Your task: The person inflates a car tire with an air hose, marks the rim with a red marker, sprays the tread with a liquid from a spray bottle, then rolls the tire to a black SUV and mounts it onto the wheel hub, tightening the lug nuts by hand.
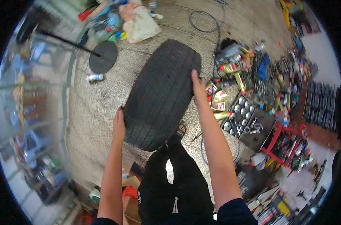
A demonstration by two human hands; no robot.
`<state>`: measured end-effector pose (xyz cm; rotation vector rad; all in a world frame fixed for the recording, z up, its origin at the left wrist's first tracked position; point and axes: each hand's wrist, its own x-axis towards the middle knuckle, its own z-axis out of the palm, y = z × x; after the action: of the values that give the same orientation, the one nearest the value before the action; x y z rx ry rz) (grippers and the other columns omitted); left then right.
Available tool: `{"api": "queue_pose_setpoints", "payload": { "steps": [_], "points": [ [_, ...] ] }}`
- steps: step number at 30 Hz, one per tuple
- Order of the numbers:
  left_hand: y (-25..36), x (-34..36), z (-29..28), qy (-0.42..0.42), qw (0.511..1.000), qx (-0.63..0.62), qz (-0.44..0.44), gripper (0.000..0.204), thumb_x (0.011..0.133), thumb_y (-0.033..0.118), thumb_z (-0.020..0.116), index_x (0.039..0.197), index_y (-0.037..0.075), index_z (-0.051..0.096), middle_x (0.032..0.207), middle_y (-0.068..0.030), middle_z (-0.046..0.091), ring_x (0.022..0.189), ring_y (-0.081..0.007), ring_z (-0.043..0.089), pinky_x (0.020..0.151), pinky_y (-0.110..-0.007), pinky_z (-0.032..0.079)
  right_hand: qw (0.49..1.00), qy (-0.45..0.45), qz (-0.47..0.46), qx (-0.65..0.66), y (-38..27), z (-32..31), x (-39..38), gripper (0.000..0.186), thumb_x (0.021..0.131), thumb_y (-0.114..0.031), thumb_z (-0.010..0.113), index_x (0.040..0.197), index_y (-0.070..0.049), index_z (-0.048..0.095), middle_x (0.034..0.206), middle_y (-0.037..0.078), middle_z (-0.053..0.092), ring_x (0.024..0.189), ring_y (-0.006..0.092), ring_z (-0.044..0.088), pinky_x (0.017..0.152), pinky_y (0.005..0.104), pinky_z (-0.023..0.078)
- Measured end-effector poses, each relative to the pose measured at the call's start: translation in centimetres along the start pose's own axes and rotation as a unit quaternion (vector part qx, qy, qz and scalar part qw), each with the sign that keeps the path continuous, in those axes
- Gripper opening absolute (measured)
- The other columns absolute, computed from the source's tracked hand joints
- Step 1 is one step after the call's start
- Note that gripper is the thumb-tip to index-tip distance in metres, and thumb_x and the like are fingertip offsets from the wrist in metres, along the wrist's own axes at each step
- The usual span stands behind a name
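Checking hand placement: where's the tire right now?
In the head view, the tire is near the middle, between the left hand and right hand, left of the yellow bottles.

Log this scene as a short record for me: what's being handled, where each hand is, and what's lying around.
Item: black tyre, tread facing the camera
Left hand: against the tyre's left side, finger grip unclear
Right hand: against its right side, finger grip unclear
Floor, left: can on its side, near a round black stand base
Floor, right: gold bottles, round metal cups
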<state>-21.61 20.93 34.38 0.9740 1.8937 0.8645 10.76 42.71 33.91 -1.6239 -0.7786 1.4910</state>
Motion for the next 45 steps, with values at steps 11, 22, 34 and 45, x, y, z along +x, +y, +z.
{"api": "queue_pose_setpoints", "payload": {
  "steps": [11,22,34,45],
  "points": [
    [-2.9,-12.0,1.5,-0.015,0.99,-0.014,-0.141,0.059,0.1,0.053,0.035,0.122,0.005,0.063,0.121,-0.021,0.063,0.115,-0.0378,0.058,0.096,-0.042,0.044,0.989,-0.078,-0.023,-0.12,7.2,-2.9,-11.7,0.074,0.095,-0.048,0.058,0.144,0.002,0.035,0.139,0.018,0.049,0.12,0.0286,0.054,0.1,0.0388,0.044],
    [-13.8,-30.1,8.9,0.253,0.949,-0.107,-0.154,0.038,0.098,0.035,0.046,0.106,0.003,0.066,0.108,-0.018,0.067,0.101,-0.0373,0.062,0.089,-0.046,0.048,0.881,-0.156,-0.148,-0.421,11.6,-7.0,-20.2,0.081,0.096,-0.048,0.054,0.149,0.004,0.022,0.151,0.022,0.032,0.131,0.0327,0.041,0.11,0.0408,0.033],
    [-9.5,-39.6,13.1,0.461,0.86,-0.106,-0.191,0.067,0.093,0.053,0.045,0.135,0.0,0.049,0.136,-0.0204,0.051,0.13,-0.0386,0.042,0.11,-0.059,0.023,0.736,-0.383,-0.14,-0.54,11.6,-5.6,-27.2,0.072,0.085,-0.023,0.073,0.145,-0.007,0.036,0.146,0.026,0.035,0.123,0.036,0.049,0.1,0.0405,0.044],
    [-18.4,-53.8,16.8,0.389,0.858,-0.273,-0.195,0.075,0.083,0.054,0.062,0.135,0.001,0.048,0.137,-0.0215,0.049,0.128,-0.0386,0.045,0.106,-0.054,0.035,0.766,-0.398,-0.036,-0.505,16.7,-8.8,-42.7,0.064,0.086,-0.043,0.074,0.128,-0.003,0.048,0.123,0.009,0.057,0.101,0.0228,0.057,0.079,0.036,0.049]
  ]
}}
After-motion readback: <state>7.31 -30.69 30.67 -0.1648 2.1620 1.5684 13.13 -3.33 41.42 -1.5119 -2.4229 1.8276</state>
